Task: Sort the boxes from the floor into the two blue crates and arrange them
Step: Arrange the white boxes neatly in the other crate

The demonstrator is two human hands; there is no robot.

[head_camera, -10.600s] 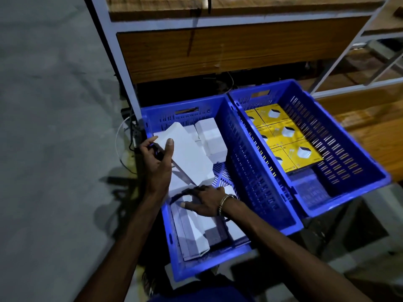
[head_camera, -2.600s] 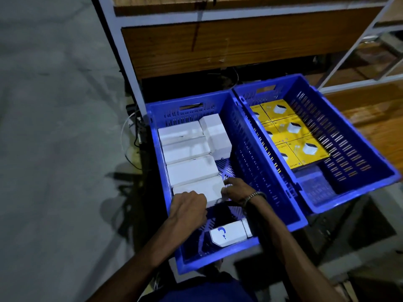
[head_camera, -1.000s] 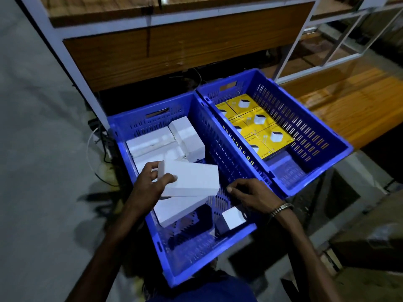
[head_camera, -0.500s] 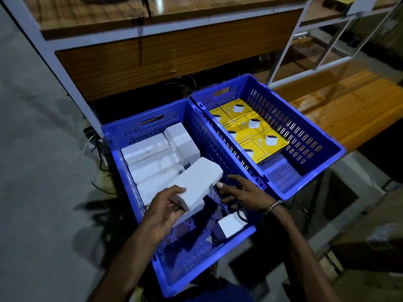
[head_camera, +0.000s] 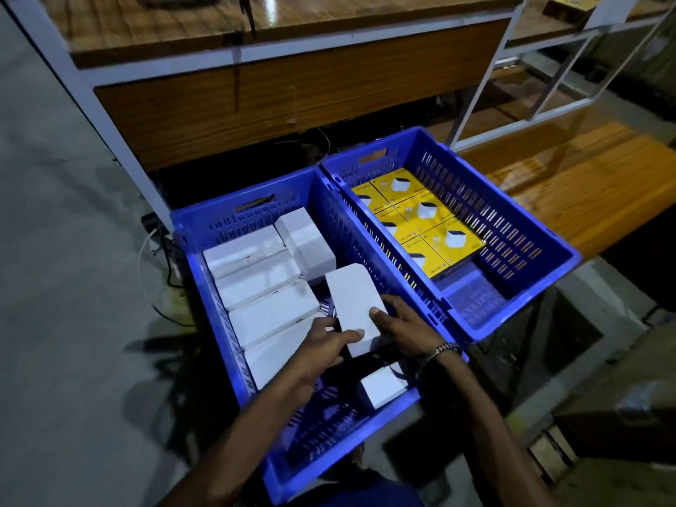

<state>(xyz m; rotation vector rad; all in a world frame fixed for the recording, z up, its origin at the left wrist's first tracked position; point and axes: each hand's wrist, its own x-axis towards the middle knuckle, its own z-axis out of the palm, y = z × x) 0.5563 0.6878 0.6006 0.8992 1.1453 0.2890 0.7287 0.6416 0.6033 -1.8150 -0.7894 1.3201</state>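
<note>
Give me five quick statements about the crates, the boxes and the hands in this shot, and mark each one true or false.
1. Both hands hold the same white box. True: the left hand and the right hand grip its near end.
2. The yellow boxes lie in the left crate. False: they lie in the right crate.
3. The left crate holds white boxes. True.
4. The right crate is packed full. False: its near end shows bare floor.
5. A small white box lies near the left crate's near end. True.
</note>
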